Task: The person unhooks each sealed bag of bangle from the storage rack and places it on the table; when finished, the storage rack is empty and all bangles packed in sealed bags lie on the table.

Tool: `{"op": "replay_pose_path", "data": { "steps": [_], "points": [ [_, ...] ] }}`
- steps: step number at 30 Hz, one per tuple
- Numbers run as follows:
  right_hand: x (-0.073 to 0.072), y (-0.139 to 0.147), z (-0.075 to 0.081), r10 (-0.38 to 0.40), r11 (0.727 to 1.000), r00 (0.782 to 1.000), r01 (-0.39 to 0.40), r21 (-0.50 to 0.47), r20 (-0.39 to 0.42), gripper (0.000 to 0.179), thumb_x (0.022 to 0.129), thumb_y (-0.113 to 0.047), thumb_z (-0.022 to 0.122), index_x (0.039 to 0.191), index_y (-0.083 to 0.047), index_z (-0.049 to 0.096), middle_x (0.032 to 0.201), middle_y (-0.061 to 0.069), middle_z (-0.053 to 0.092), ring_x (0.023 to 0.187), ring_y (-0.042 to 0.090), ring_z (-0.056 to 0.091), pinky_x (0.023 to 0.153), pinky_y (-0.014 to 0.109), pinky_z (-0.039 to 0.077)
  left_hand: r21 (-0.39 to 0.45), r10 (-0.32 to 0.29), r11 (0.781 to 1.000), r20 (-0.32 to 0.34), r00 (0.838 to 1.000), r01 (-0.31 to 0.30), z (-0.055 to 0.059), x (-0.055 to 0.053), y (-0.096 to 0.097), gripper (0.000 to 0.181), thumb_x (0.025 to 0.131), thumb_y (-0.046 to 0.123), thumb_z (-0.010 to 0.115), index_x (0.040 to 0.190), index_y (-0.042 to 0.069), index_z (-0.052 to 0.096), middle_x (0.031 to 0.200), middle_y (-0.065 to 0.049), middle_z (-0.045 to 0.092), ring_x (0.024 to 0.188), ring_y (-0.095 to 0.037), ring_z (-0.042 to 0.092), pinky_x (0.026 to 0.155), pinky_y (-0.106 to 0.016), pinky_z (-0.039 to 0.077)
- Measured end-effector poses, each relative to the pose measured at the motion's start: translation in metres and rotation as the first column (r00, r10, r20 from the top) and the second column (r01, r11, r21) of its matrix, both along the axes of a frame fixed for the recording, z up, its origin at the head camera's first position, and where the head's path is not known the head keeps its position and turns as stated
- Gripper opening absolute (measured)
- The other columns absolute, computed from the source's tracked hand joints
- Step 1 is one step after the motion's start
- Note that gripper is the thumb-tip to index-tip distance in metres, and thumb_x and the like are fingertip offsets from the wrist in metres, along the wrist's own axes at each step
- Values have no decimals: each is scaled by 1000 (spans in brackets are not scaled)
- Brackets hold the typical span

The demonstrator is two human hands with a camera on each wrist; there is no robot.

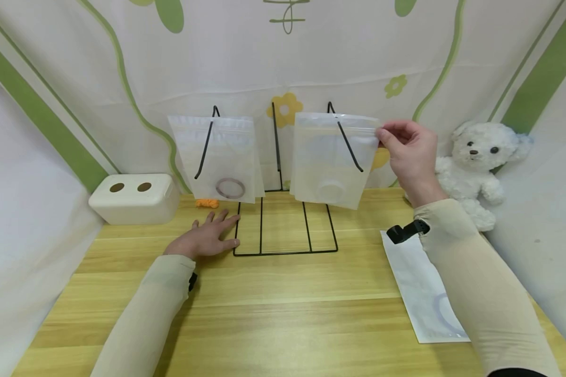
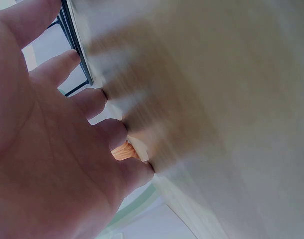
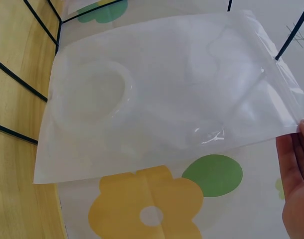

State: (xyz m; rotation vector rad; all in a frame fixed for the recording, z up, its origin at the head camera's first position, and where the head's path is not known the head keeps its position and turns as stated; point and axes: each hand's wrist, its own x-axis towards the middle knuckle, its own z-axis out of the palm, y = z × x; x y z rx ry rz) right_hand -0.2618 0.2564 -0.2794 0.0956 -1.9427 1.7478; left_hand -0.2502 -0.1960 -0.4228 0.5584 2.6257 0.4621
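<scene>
Bag hangs, long axis near upright, on the three-o'clock prong of the rack, at nine o'clock from our nearer right hand, which pinches its top corner, our left hand splayed on the tabletop.

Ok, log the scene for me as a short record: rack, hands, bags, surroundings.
Rack: black wire rack standing on the table
Left hand: fingers spread, thumb and index finger at the rack's base
Right hand: pinches the right-hook bag near its upper right corner
Left-hook bag: hanging, dark ring showing
Right-hook bag: hanging, pale ring showing
Table bag: flat, partly hidden by the right sleeve
Surroundings: white two-holed box, orange item, white plush bear
</scene>
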Motion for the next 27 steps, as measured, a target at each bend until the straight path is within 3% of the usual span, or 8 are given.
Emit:
{"op": "replay_pose_path", "data": {
  "steps": [12, 27],
  "points": [
    [9, 2, 1, 53, 997, 996, -57, -52, -68, 6, 94, -3, 82, 98, -4, 78, 87, -3, 78, 76, 9, 74, 76, 17, 62, 0, 2, 1000, 4, 1000, -2, -2, -1, 0, 79, 111, 52, 55, 174, 19, 23, 182, -23, 5, 164, -59, -3, 122, -86, 1],
    [25, 5, -3, 63, 997, 997, -66, -47, -55, 6, 94, -1, 82, 96, -5, 77, 87, -3, 79, 77, 6, 75, 73, 18, 63, 24, -9, 1000, 7, 1000, 9, 1, 1, -2, 82, 109, 58, 55, 174, 20, 24, 181, -25, 5, 163, -61, -3, 120, -88, 0]
  ]
}}
